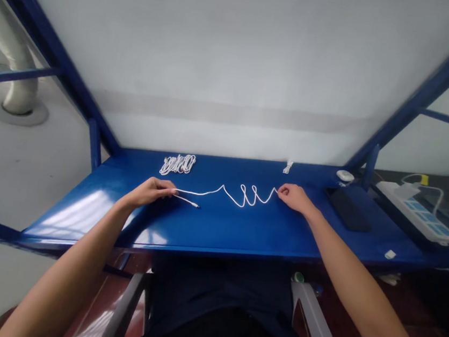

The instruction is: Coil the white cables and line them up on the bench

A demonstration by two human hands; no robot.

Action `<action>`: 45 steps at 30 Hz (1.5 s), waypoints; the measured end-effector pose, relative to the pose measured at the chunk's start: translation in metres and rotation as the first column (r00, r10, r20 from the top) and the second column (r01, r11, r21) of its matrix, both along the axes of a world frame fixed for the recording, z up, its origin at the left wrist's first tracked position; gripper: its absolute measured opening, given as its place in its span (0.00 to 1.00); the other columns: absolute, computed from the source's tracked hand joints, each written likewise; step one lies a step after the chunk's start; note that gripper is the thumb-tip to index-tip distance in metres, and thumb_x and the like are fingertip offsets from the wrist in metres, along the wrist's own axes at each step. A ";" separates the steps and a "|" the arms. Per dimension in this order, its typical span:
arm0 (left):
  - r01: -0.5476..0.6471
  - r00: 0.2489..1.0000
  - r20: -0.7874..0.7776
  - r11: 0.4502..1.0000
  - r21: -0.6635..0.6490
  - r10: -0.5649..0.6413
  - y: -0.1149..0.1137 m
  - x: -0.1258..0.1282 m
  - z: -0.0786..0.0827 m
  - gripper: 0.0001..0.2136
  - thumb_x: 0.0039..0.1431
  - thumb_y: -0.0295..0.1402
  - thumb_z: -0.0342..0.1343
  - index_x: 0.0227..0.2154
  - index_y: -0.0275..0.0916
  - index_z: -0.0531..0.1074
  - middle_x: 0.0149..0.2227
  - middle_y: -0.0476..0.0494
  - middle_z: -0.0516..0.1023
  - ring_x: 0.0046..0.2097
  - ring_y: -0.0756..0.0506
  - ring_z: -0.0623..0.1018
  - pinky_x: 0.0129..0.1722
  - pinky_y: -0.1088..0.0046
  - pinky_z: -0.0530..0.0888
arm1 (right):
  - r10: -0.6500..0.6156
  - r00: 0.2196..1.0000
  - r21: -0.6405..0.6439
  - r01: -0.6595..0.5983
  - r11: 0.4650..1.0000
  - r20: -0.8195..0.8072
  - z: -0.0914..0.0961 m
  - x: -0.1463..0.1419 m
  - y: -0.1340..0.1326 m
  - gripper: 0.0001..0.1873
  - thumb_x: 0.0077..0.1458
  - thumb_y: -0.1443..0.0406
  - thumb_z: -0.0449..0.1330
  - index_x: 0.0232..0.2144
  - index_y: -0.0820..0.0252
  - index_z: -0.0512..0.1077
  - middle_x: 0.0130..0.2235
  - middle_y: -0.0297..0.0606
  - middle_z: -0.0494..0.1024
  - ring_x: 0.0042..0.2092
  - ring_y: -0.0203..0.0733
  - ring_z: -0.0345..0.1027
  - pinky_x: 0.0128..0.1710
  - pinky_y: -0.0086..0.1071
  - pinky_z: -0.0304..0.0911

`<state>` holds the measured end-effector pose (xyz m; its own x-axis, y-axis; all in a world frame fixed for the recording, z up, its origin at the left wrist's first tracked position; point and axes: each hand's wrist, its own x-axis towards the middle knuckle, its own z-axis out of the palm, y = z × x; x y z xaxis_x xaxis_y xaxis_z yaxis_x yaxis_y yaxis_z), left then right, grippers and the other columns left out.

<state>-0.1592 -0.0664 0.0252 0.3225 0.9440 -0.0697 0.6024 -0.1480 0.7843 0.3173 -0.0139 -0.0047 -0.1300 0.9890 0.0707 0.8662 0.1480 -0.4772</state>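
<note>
A thin white cable (pixel 245 197) lies in loose waves across the blue metal table (pixel 217 232), stretched between my two hands. My left hand (pixel 149 192) pinches it near one end, and a short length with a small connector (pixel 195 204) trails out past the fingertips. My right hand (pixel 292 198) pinches the cable's other stretch at the right, and the fingers hide the cable's end there. A bundle of coiled white cable (pixel 177 165) lies at the table's back edge, left of centre. A small tied white bundle (pixel 288 167) lies at the back edge, beyond my right hand.
A black phone (pixel 347 210) and a small white round object (pixel 345 176) lie at the table's right. Further right stands a white power strip (pixel 418 212). A white wall rises behind the table, with blue frame bars at both sides. A chair's grey arms flank my lap.
</note>
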 end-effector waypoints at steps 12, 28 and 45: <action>0.181 0.958 -0.205 0.978 -0.102 -0.198 0.012 0.058 0.011 0.21 0.56 0.50 0.51 0.17 0.38 0.69 0.18 0.49 0.68 0.22 0.51 0.63 0.25 0.74 0.61 | -0.034 0.999 0.019 0.034 0.999 -0.042 -0.008 0.008 0.000 0.08 0.52 0.63 0.59 0.30 0.60 0.76 0.30 0.38 0.79 0.32 0.40 0.72 0.31 0.29 0.62; 0.022 0.908 -0.412 0.992 -0.125 -0.072 0.022 -0.020 0.008 0.22 0.49 0.54 0.53 0.18 0.38 0.71 0.17 0.50 0.63 0.22 0.50 0.61 0.23 0.74 0.57 | -0.338 0.941 -0.021 0.337 0.941 -0.014 -0.004 0.040 0.001 0.06 0.51 0.65 0.61 0.31 0.59 0.78 0.36 0.42 0.81 0.38 0.43 0.75 0.36 0.28 0.64; 0.078 0.903 -0.426 0.997 0.027 -0.059 0.029 0.015 -0.005 0.20 0.53 0.50 0.52 0.22 0.37 0.73 0.20 0.48 0.69 0.23 0.50 0.65 0.25 0.73 0.59 | -0.190 0.982 0.033 0.189 0.981 0.004 -0.010 0.008 -0.002 0.07 0.54 0.64 0.59 0.34 0.59 0.76 0.33 0.40 0.80 0.34 0.41 0.73 0.32 0.29 0.62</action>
